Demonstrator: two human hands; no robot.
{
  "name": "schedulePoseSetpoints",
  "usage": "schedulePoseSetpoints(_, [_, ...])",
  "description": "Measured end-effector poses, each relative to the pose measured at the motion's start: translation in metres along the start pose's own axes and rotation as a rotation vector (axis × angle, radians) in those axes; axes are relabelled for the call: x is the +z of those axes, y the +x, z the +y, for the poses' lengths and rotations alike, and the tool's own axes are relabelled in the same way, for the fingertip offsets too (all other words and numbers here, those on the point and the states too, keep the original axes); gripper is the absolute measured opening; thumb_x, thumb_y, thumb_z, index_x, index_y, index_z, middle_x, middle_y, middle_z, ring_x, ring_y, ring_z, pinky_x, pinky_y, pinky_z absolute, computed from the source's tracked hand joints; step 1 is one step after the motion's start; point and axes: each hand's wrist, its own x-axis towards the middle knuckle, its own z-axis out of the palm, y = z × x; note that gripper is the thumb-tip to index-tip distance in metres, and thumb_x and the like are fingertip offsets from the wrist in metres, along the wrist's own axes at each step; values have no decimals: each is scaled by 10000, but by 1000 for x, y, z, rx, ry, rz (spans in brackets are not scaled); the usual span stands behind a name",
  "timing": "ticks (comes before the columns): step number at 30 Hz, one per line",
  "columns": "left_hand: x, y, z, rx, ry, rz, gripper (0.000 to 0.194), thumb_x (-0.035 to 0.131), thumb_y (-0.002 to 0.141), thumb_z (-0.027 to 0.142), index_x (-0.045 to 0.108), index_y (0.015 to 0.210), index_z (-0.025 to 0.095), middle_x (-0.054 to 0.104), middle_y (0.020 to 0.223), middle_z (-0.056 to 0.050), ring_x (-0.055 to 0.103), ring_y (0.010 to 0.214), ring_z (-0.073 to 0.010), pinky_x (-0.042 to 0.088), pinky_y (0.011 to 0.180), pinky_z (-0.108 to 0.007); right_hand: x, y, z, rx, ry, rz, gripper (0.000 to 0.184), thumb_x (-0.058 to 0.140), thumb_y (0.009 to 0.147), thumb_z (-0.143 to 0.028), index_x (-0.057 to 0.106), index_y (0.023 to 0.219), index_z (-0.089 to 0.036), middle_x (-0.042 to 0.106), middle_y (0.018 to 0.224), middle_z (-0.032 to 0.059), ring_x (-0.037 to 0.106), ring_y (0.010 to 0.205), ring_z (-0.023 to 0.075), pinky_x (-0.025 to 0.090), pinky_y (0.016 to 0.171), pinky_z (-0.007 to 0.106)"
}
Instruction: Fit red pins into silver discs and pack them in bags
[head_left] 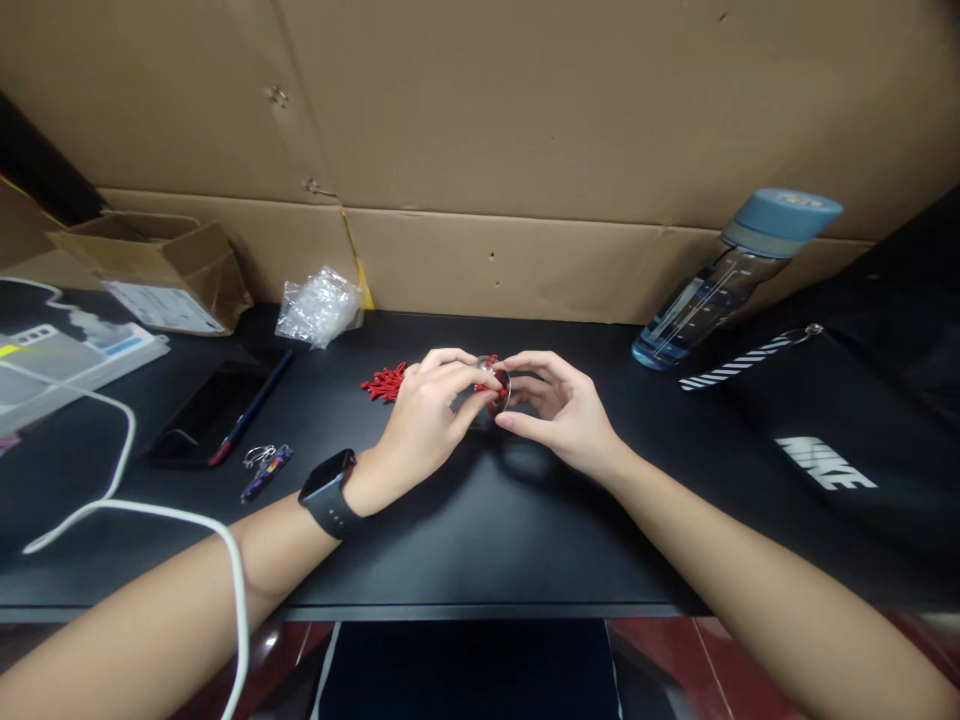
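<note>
Above the middle of the black desk, both hands hold a small round container (504, 392), which is shiny at the rim with red bits showing in it. My left hand (431, 405), a black watch on its wrist, pinches the container's left side between thumb and fingers. From the right, my right hand (559, 405) curves round with thumb and index fingertips at the rim. A pile of thin red pieces (385, 382) lies on the desk just left of my left hand, partly covered by it. Fingers hide much of the container.
At right stand a blue-capped water bottle (739, 270) and a black Nike bag (840, 420). Left are a phone (217, 405) with a pen, a keychain (266, 472), crumpled clear plastic (319, 307), an opened cardboard box (161, 270) and a power strip (82, 370). A white cable (187, 515) crosses my left forearm.
</note>
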Motion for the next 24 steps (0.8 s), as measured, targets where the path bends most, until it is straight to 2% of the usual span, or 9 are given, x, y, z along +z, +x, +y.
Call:
schedulePoseSetpoints(8, [2, 1, -5, 15, -113, -25, 57, 698, 982, 235, 753, 990, 242, 757, 1043, -59, 645, 1133, -254, 509, 980, -417, 3, -1, -3, 6, -8, 27, 567, 962, 733, -297, 671, 1220, -300, 692, 1305, 63, 736, 1117, 251, 629, 925, 410])
schedulePoseSetpoints(12, [1, 0, -1, -9, -42, -28, 80, 668, 998, 251, 748, 992, 248, 681, 1189, -71, 615, 1170, -257, 469, 1019, -450, 4, -1, -3, 6, -1, 42, 583, 963, 731, -305, 653, 1224, -293, 702, 1299, 65, 745, 1105, 246, 631, 914, 401])
schedulePoseSetpoints(14, [0, -1, 2, -37, 22, -14, 81, 674, 992, 262, 754, 980, 252, 634, 1262, -77, 587, 1207, -271, 440, 1043, -479, 4, -1, -3, 4, -15, 40, 592, 962, 733, -303, 644, 1233, -291, 713, 1297, 69, 747, 1111, 251, 629, 925, 410])
schedulePoseSetpoints(18, [2, -3, 6, -107, 53, -3, 86, 677, 982, 274, 759, 960, 255, 613, 1275, -78, 554, 1222, -287, 419, 1063, -516, 5, -2, -3, -18, -97, 36, 603, 953, 749, -338, 624, 1252, -283, 729, 1309, 92, 738, 1168, 282, 619, 963, 453])
schedulePoseSetpoints(24, [11, -6, 6, -298, -222, -7, 84, 703, 938, 272, 778, 957, 238, 621, 1194, -68, 612, 1158, -242, 460, 1106, -467, 5, -6, -2, -137, -254, 59, 645, 933, 780, -338, 598, 1329, -292, 729, 1329, 102, 711, 1242, 301, 625, 958, 452])
